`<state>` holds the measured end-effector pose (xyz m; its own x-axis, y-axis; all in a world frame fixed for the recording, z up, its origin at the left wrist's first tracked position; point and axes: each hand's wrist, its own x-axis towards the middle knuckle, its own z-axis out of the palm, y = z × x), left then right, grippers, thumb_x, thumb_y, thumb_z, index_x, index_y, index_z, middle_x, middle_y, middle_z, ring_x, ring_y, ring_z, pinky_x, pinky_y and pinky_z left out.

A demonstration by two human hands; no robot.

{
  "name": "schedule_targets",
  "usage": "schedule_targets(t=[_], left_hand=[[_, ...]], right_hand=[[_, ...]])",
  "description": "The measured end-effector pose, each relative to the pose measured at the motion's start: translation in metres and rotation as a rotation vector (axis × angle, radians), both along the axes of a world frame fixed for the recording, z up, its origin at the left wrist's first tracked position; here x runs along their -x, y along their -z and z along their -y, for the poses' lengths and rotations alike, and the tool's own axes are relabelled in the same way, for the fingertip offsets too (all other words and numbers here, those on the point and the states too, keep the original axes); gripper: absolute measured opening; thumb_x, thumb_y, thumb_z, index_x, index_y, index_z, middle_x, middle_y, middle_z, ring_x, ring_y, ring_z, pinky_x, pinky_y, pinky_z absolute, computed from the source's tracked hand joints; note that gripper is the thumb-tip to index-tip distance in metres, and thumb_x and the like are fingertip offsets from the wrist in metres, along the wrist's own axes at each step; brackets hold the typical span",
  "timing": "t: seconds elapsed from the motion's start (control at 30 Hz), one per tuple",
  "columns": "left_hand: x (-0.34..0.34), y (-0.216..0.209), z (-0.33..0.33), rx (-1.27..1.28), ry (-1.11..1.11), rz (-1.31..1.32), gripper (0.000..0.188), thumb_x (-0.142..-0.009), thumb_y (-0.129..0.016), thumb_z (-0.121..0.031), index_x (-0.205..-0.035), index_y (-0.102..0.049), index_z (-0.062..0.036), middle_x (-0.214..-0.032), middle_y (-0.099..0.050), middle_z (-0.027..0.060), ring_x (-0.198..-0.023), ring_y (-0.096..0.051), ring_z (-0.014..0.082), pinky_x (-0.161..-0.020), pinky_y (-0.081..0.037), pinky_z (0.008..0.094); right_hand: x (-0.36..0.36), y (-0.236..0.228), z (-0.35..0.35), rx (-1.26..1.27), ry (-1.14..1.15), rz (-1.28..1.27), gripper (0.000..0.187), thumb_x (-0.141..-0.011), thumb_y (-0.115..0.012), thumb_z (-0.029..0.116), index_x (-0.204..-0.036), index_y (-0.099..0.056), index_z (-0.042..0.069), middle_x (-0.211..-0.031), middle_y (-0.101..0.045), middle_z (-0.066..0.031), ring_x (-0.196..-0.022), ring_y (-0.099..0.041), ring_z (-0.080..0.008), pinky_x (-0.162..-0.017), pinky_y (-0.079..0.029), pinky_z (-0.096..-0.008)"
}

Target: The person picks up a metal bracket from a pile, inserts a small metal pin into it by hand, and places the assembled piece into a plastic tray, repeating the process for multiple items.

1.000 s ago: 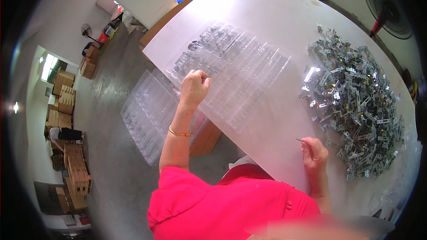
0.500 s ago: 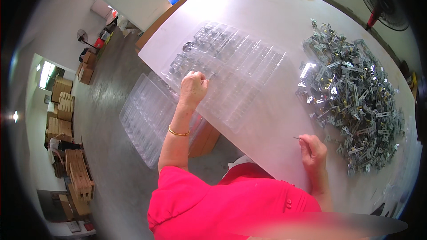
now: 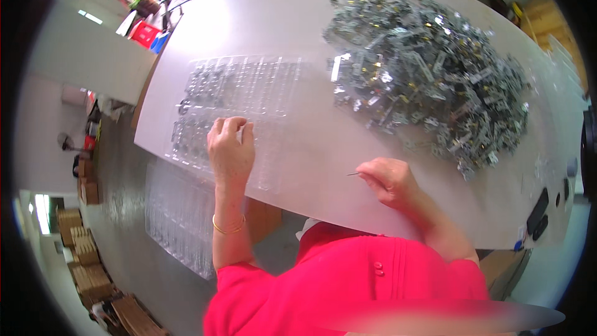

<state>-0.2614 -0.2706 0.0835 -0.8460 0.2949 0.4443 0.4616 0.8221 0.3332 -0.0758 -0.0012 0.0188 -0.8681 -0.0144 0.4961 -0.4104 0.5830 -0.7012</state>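
Clear tray (image 3: 267, 90) near the bench's (image 3: 311, 155) front-left corner, apparently for easy reach; the left hand (image 3: 231, 152) curls over it, any grip untellable. Near the front edge, the right hand (image 3: 390, 180) pinches a thin rod (image 3: 352, 173), tip free; metal parts (image 3: 429, 74) heap toward the right.

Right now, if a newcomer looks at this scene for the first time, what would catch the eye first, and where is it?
Probably the big heap of shiny metal parts, toward the right of the white table. Next might come the bright red shirt at the bottom, then the clear plastic tray on the left, partly filled, with the left hand over it.
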Motion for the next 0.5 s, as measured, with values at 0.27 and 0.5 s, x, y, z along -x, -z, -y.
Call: schedule_targets(t=[0.27, 0.5], left_hand=[[-0.047, 0.0, -0.118, -0.117, 0.495, 0.004, 0.009, -0.084, -0.074, -0.006, -0.092, -0.069, -0.0039, -0.09, -0.066, 0.0098, -0.084, -0.064, 0.0283, -0.078, -0.051, 0.0396], [-0.087, 0.006, -0.179, -0.06, 0.855, 0.059, 0.011, -0.08, -0.073, -0.003, -0.089, -0.067, -0.0047, -0.09, -0.063, 0.0099, -0.087, -0.062, 0.0314, -0.08, -0.048, 0.0416]], right_hand=[[-0.008, 0.009, 0.009, -0.079, -0.167, -0.042, 0.014, -0.085, -0.071, 0.005, -0.098, -0.066, 0.008, -0.083, -0.066, -0.0091, -0.071, -0.066, -0.0289, -0.062, -0.054, -0.0396], [-0.006, 0.024, 0.02, -0.042, -0.215, 0.0, 0.014, -0.088, -0.062, 0.006, -0.099, -0.068, 0.009, -0.088, -0.069, -0.0101, -0.073, -0.066, -0.032, -0.062, -0.053, -0.0426]])
